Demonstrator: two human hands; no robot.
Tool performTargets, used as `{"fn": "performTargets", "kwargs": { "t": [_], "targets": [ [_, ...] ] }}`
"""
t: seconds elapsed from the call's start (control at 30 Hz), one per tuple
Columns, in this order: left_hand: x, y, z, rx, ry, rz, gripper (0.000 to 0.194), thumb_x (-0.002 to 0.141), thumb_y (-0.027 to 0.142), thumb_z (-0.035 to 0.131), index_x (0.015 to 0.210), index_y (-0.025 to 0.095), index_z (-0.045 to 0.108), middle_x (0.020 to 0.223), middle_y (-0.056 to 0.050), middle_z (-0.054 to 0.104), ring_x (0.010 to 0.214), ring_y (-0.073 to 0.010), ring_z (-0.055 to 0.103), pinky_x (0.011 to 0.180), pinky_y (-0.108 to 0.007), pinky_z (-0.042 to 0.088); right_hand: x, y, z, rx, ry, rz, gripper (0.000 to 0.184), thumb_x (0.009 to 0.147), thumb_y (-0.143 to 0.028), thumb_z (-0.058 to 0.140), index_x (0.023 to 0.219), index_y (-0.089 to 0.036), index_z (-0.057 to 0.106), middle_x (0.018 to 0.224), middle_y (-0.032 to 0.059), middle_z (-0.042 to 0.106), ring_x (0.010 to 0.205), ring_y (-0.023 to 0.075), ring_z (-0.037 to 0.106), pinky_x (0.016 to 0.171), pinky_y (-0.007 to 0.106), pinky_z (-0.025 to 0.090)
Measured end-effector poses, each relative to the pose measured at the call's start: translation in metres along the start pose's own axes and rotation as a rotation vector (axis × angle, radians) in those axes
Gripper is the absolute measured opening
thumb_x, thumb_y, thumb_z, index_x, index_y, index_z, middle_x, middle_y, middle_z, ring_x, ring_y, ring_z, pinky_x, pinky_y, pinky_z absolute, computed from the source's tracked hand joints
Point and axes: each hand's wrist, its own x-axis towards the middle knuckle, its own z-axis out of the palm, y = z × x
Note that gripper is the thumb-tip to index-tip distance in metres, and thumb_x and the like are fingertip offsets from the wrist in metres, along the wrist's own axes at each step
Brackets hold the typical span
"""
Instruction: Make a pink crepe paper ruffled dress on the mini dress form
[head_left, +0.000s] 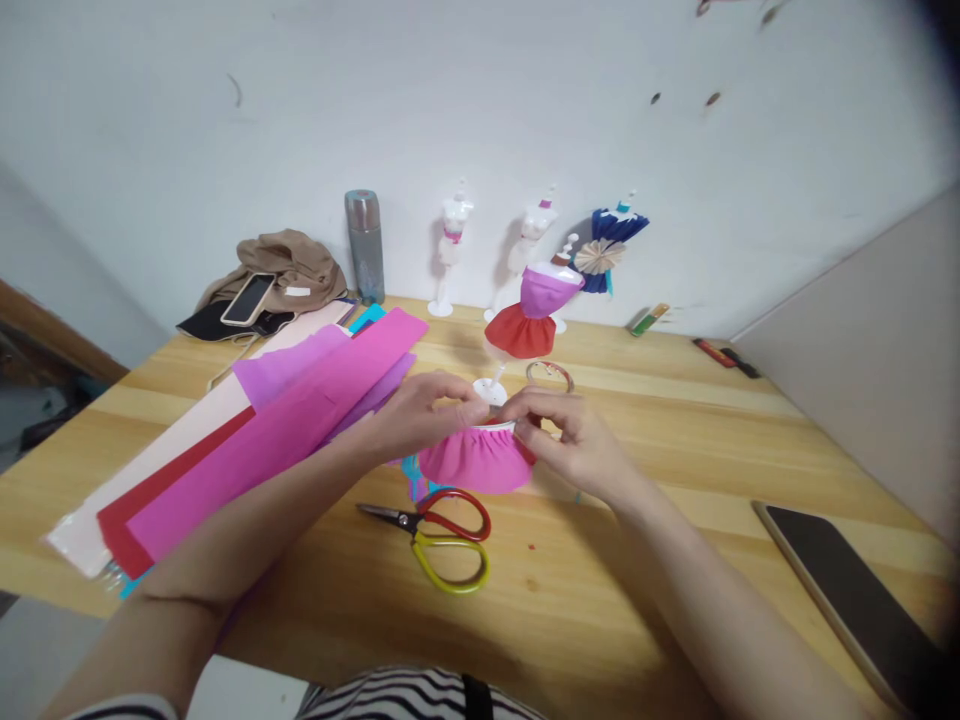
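Note:
A small gathered pink skirt (480, 462), apparently of crepe paper, hangs between my hands just above the table. My left hand (427, 415) pinches its white waistband at the left end. At the right end of the band, the fingers of my right hand (566, 440) are bent and pressed on it. Some red material shows behind the skirt. Right behind my fingers stands a miniature dress form (555, 285) in a purple top and red skirt. Scissors (442, 540) with one red and one yellow handle lie in front, blades pointing left.
Pink, red and purple crepe paper sheets (277, 430) lie at the left. Along the wall stand a thermos flask (365, 245) and more dress forms (450, 250), one in dark blue (619, 230). A large phone (840, 590) lies at the right, a smaller phone (250, 299) at the back left.

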Motion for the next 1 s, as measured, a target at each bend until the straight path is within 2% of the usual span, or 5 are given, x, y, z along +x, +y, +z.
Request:
{"fn": "performTargets", "kwargs": {
  "t": [0.13, 0.23, 0.57, 0.8, 1.0],
  "targets": [
    [-0.007, -0.006, 0.006, 0.347, -0.181, 0.205, 0.015, 0.07, 0.02, 0.07, 0.056, 0.02, 0.071, 0.057, -0.001, 0.06, 0.064, -0.0158, 0.052, 0.064, -0.024, 0.039, -0.003, -0.009, 0.005, -0.007, -0.023, -0.005, 0.022, 0.074, -0.006, 0.052, 0.078, -0.021, 0.068, 0.072, 0.0013, 0.068, 0.061, 0.0154, 0.06, 0.056, 0.028, 0.047],
    [-0.005, -0.005, 0.002, 0.318, -0.172, 0.165, 0.021, 0.075, 0.024, 0.065, 0.056, 0.02, 0.071, 0.054, -0.001, 0.059, 0.06, -0.0148, 0.051, 0.06, -0.024, 0.038, -0.004, -0.013, 0.005, 0.006, -0.08, -0.016, 0.022, 0.074, -0.006, 0.051, 0.076, -0.021, 0.067, 0.071, 0.001, 0.067, 0.058, 0.014, 0.057, 0.054, 0.027, 0.046],
    [0.034, -0.014, -0.037, -0.134, 0.271, -0.193, 0.012, 0.076, 0.021, 0.073, 0.086, 0.015, 0.073, 0.082, -0.006, 0.073, 0.07, -0.0134, 0.064, 0.068, -0.024, 0.043, 0.001, 0.002, 0.001, -0.023, 0.123, -0.125, 0.02, 0.082, -0.009, 0.054, 0.086, -0.023, 0.068, 0.087, 0.005, 0.072, 0.082, 0.0205, 0.069, 0.074, 0.035, 0.054],
    [0.033, -0.017, -0.035, -0.378, -0.009, -0.44, 0.021, 0.08, 0.03, 0.068, 0.077, 0.01, 0.071, 0.075, -0.011, 0.071, 0.067, -0.0204, 0.067, 0.07, -0.031, 0.05, 0.0, 0.016, 0.007, -0.033, 0.109, -0.209, 0.022, 0.084, -0.008, 0.055, 0.092, -0.023, 0.068, 0.101, 0.0078, 0.074, 0.094, 0.0228, 0.071, 0.083, 0.041, 0.058],
    [0.025, -0.011, -0.03, -0.487, -0.228, -0.394, 0.019, 0.07, 0.032, 0.075, 0.073, 0.014, 0.072, 0.074, -0.01, 0.071, 0.071, -0.021, 0.066, 0.075, -0.033, 0.052, -0.002, 0.036, 0.01, -0.097, 0.035, -0.318, 0.039, 0.08, -0.001, 0.05, 0.105, -0.024, 0.069, 0.115, 0.0102, 0.072, 0.106, 0.0248, 0.07, 0.088, 0.044, 0.059]
  ]
}}
